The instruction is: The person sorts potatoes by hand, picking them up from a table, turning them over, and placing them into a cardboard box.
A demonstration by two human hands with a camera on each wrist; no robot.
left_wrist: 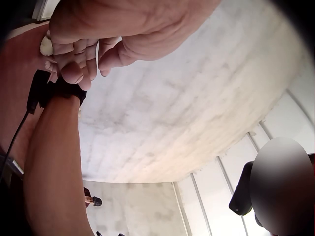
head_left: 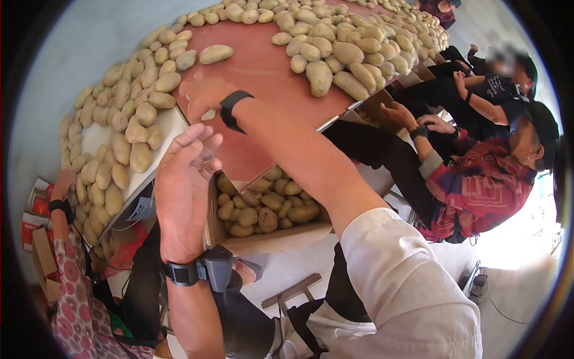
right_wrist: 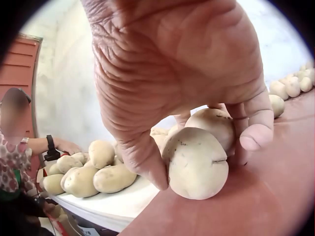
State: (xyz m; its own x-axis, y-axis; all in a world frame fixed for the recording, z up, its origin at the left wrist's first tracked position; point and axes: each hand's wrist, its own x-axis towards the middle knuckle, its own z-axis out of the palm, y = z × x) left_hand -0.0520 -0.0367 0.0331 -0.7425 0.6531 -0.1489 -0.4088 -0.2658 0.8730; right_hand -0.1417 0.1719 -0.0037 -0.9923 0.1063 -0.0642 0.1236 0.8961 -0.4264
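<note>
My right hand (head_left: pixel 206 96) reaches across the red tabletop (head_left: pixel 251 54). In the right wrist view its thumb and fingers curl round a potato (right_wrist: pixel 198 164) with a short crack in its skin, low against the red surface. A second potato (right_wrist: pixel 211 125) sits right behind it, within the same grasp and partly covered. Nearer to my body, my left hand (head_left: pixel 185 179) is raised beside the table corner, its fingers loosely extended and holding nothing. In the left wrist view, the left hand (left_wrist: pixel 128 29) overlaps the right wrist.
A large potato pile (head_left: pixel 353 48) covers the table's right side; more potatoes (head_left: pixel 119 131) line a white tabletop at left. One loose potato (head_left: pixel 216 54) lies beyond my right hand. Below the corner stands a cardboard box (head_left: pixel 269 242) of potatoes. Other people sit at both sides.
</note>
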